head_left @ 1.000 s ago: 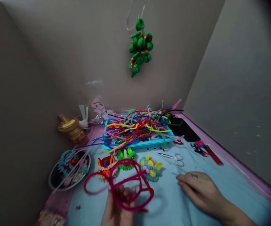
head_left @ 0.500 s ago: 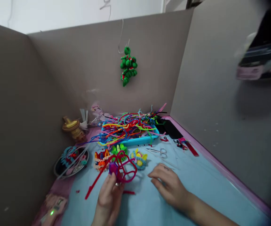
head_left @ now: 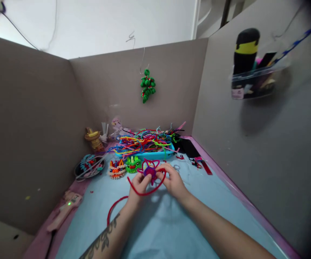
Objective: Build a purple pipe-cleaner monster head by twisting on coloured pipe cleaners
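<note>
Above the middle of the blue cloth, my left hand (head_left: pixel 140 182) is closed on a craft piece bent from magenta and purple pipe cleaners (head_left: pixel 149 171), with a solid purple centre and open loops around it. My right hand (head_left: pixel 173 180) pinches at its right side, where a red pipe cleaner (head_left: pixel 147 194) curves down and round in front of my left hand. The exact grip of the right fingertips is partly hidden. Another red pipe cleaner (head_left: pixel 113 207) lies on the cloth beside my left forearm. Behind the hands stand an orange craft figure (head_left: pixel 117 169) and a green one (head_left: pixel 133 164).
A blue tray (head_left: pixel 155 156) heaped with coloured pipe cleaners stands at the back. On the left are a round bowl (head_left: pixel 77 172) and a pink glue gun (head_left: pixel 65 212) with a green light. Scissors (head_left: pixel 176 167) lie partly hidden behind my right hand. Grey panels enclose the table.
My right hand, empty before, has come left to the magenta piece and closed at its side. The head view has shifted, showing more of the wall basket on the right.
</note>
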Demonstrator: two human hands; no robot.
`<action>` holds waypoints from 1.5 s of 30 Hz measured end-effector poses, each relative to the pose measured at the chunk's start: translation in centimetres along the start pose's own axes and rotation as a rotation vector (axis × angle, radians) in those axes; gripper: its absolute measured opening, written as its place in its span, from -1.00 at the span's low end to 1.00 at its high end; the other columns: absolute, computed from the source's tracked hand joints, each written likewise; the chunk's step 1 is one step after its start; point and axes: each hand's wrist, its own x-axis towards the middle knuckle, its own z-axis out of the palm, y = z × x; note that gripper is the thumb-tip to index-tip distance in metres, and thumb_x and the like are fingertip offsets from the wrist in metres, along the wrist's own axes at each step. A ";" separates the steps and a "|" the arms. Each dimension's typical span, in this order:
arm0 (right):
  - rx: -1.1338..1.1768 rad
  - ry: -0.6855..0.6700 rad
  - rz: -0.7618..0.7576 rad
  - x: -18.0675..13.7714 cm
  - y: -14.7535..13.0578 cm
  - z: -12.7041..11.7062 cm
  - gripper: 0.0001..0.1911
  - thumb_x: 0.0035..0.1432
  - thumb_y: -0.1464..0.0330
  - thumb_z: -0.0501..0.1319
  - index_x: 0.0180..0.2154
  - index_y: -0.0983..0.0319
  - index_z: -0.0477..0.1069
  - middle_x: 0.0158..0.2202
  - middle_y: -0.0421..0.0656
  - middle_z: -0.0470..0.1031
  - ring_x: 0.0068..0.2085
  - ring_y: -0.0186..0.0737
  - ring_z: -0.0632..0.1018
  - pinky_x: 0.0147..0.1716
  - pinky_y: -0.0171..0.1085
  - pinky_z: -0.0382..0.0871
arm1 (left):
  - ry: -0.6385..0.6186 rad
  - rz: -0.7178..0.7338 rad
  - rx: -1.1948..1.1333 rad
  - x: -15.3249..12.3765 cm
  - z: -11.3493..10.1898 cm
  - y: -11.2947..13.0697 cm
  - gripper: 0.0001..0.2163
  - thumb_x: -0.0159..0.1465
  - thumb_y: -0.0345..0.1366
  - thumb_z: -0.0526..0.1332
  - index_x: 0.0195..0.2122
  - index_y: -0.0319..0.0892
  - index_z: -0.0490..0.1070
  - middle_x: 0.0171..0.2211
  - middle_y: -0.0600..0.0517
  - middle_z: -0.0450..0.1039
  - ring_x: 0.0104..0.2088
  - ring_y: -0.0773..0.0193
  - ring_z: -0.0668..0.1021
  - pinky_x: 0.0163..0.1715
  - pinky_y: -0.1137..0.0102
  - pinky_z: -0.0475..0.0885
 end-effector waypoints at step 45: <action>0.038 0.149 0.090 -0.3 4.3 0.0 -0.79 0.08 0.24 0.15 -0.48 0.25 0.35 -0.33 -0.15 0.30 -0.31 -0.25 0.39 -0.29 -0.30 0.28 | 0.246 0.489 0.449 -0.8 -1.8 -0.9 -0.79 0.09 -0.22 0.22 -0.27 -0.18 0.41 -0.26 -0.04 0.44 -0.19 0.19 0.46 -0.18 0.32 0.34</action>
